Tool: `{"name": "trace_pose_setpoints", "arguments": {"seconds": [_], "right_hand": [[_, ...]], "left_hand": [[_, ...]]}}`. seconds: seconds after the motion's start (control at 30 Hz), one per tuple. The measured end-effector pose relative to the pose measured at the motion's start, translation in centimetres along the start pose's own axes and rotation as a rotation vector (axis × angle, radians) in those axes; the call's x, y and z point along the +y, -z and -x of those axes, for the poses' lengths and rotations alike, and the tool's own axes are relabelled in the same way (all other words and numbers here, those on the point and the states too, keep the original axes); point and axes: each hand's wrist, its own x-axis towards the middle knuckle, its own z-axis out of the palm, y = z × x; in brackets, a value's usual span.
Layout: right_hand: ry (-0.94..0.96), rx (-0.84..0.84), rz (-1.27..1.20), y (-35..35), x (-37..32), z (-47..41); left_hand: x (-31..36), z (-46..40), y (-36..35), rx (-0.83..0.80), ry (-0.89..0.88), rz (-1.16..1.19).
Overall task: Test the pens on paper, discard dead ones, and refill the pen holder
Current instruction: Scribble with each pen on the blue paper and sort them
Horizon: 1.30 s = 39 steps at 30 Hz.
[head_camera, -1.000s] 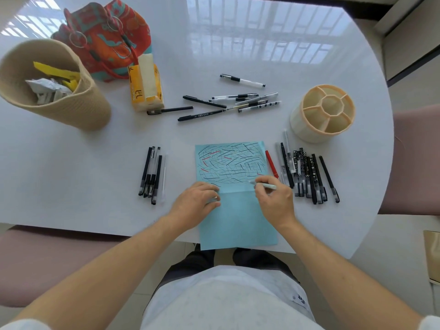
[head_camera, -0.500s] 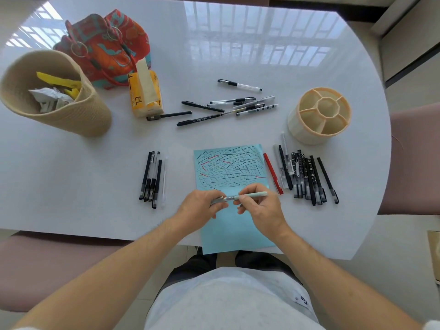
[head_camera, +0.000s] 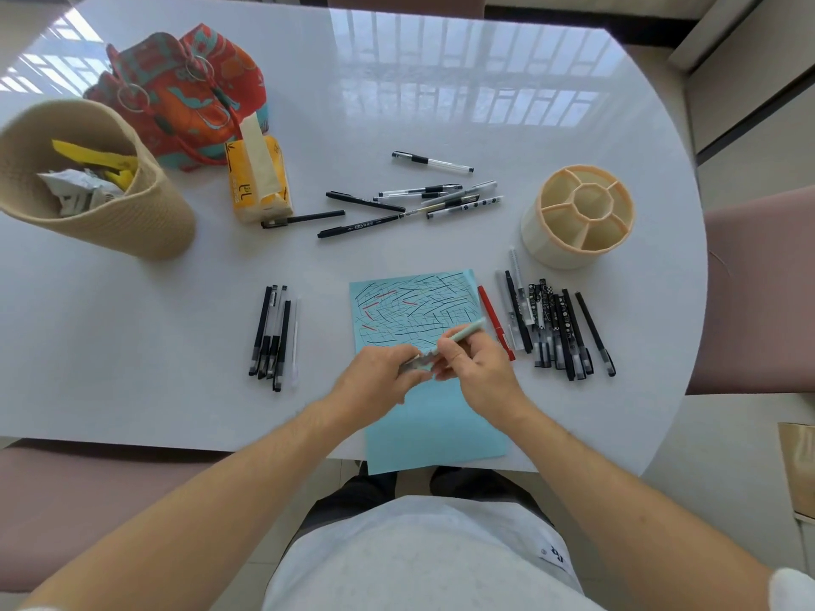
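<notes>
A pale green pen [head_camera: 463, 333] is held over the blue paper [head_camera: 423, 403], whose upper half is covered with scribbled test lines. My right hand [head_camera: 478, 368] grips the pen's barrel. My left hand [head_camera: 379, 377] pinches the pen's cap [head_camera: 412, 366] at the pen's lower end. Several pens [head_camera: 553, 328] lie in a row right of the paper, with a red pen [head_camera: 494, 319] nearest it. Several black pens [head_camera: 273, 337] lie left of the paper. More pens [head_camera: 410, 200] are scattered farther back. The cream pen holder [head_camera: 577, 216] stands empty at the right.
A woven beige basket [head_camera: 101, 200] with crumpled paper and yellow scraps leans at the far left. A yellow tissue pack [head_camera: 258, 178] and a red patterned bag [head_camera: 185, 94] sit behind it. The table's front edge runs under the paper, which overhangs it. Pink chairs flank the table.
My right hand lifted the green pen off the paper after writing. My left hand left the sheet and came up to the pen's tip end with the cap; the pen now tilts up to the right.
</notes>
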Motion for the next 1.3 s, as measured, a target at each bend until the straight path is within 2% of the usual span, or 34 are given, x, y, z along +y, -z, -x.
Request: {"name": "trace_pose_setpoints", "arguments": {"seconds": [0.1, 0.23, 0.37, 0.5, 0.7, 0.93, 1.03, 1.3], "right_hand": [[-0.066, 0.089, 0.115, 2.6, -1.7, -3.2], [-0.084, 0.072, 0.744, 6.3, -2.4, -6.4], [0.004, 0.024, 1.062, 6.6, -1.3, -6.9], [0.112, 0.101, 1.146, 6.8, -0.3, -6.9], [0.130, 0.132, 1.216, 7.1, -0.2, -8.1], [0.278, 0.215, 1.156, 5.4, -5.0, -16.6], [0.314, 0.194, 1.234, 4.6, -6.4, -19.4], [0.236, 0.137, 1.425, 3.7, -6.6, -21.9]], "left_hand": [[-0.6, -0.8, 0.1, 0.033, 0.009, -0.110], [-3.3, -0.5, 0.5, 0.127, -0.054, -0.339], [-5.6, -0.1, 0.2, 0.050, -0.040, -0.561], [-7.2, 0.7, 0.5, 0.043, -0.010, -0.601], [-8.5, 1.2, 0.9, 0.061, -0.003, -0.583], [-8.3, 1.4, 0.7, 0.070, 0.020, -0.553], [-8.3, 1.5, 0.5, 0.065, 0.020, -0.559], [-8.9, 1.9, 0.5, 0.038, 0.025, -0.564]]}}
